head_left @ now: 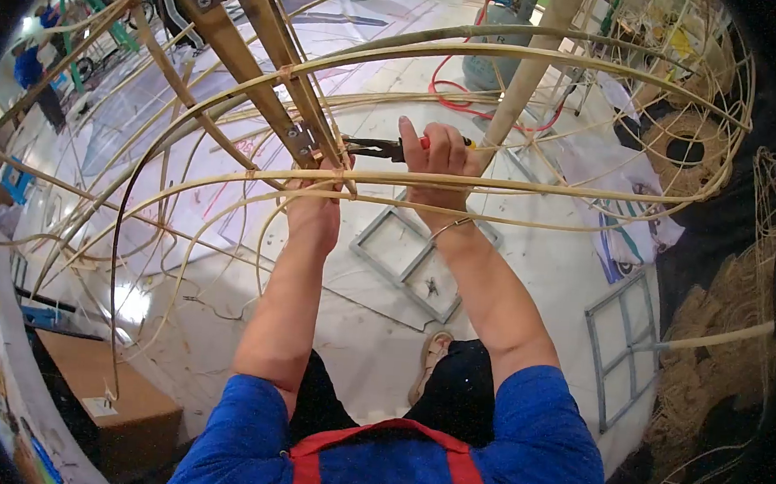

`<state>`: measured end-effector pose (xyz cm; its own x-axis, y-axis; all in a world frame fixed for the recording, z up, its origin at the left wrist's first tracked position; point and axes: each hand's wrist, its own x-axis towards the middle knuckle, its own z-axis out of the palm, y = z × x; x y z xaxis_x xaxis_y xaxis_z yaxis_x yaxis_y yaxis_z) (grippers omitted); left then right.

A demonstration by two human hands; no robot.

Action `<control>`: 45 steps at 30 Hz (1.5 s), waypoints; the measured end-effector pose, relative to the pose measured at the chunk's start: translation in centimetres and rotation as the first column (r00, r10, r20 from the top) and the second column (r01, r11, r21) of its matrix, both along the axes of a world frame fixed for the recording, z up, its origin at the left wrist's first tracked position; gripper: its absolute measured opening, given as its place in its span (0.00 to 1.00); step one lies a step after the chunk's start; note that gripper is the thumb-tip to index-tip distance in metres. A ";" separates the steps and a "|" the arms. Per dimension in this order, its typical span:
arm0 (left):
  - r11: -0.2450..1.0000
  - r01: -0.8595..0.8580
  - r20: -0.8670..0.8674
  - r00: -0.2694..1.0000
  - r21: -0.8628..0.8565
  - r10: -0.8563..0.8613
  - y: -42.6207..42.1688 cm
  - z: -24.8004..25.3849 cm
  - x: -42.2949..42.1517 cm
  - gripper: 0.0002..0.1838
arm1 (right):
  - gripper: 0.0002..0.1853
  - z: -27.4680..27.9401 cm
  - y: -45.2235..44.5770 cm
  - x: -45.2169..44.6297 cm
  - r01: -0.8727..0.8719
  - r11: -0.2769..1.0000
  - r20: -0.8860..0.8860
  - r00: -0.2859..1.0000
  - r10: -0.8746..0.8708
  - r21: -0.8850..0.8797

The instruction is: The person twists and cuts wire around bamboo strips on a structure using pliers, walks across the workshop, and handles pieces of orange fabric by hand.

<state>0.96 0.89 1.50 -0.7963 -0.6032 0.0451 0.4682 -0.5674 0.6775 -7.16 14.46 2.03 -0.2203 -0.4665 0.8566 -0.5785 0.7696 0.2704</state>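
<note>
My right hand [443,163] is closed around the handles of a pair of pliers [375,148], with black jaws and a bit of red and yellow showing at the grip. The jaws point left and reach the lower end of a wooden post [312,102], where thin bamboo strips meet. My left hand [311,214] is closed on the bamboo strips [383,178] just below that joint; some of its fingers are hidden behind them. A metal hinge-like fitting [302,137] sits on the wood beside the pliers' tips.
Curved bamboo strips arch across both sides. Grey metal frames [379,241] lie on the pale floor, another [619,348] at right. A gas cylinder [496,47] with a red hose [437,75] stands ahead. A cardboard box [112,394] is at lower left, brown coiled material [682,150] at right.
</note>
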 end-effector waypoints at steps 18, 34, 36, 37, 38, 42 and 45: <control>0.995 0.058 -0.069 0.996 -0.082 -0.063 -0.1 -0.5 -0.5 0.17 | 0.16 1.6 1.1 -2.0 -0.221 0.973 0.026 0.975 0.220 0.071; 0.985 0.095 -0.131 0.985 -0.146 -0.114 0.3 -0.8 -0.2 0.17 | 0.22 -3.4 3.4 1.5 -0.088 0.985 0.343 0.930 0.134 -0.147; 0.987 0.117 -0.171 0.976 -0.106 -0.135 0.1 -1.0 -0.1 0.17 | 0.20 -4.7 4.3 3.0 -0.077 0.985 0.571 0.807 0.152 -0.153; 0.987 0.132 -0.182 0.972 -0.086 -0.146 0.1 -1.2 -0.1 0.17 | 0.19 -5.1 4.7 3.9 -0.047 0.988 0.718 0.682 0.138 -0.145; 0.985 0.122 -0.182 0.973 -0.123 -0.143 0.1 -1.3 -0.2 0.16 | 0.18 -5.5 5.1 4.5 -0.017 0.991 0.838 0.533 0.121 -0.132; 0.979 0.180 -0.202 0.960 -0.097 -0.196 -0.1 -0.8 -0.3 0.13 | 0.13 -8.4 6.6 6.7 0.037 0.932 0.933 0.044 0.358 -0.360; 0.975 0.191 -0.239 0.947 -0.118 -0.214 -0.1 -0.8 -0.3 0.13 | 0.11 -7.4 6.4 9.7 0.122 0.904 0.875 -0.227 0.428 -0.411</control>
<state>0.63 0.81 0.73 -0.8575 -0.4144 0.3050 0.5102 -0.6083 0.6080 2.49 20.86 -5.37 -0.8345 -0.5046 -0.2212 -0.0365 0.4512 -0.8917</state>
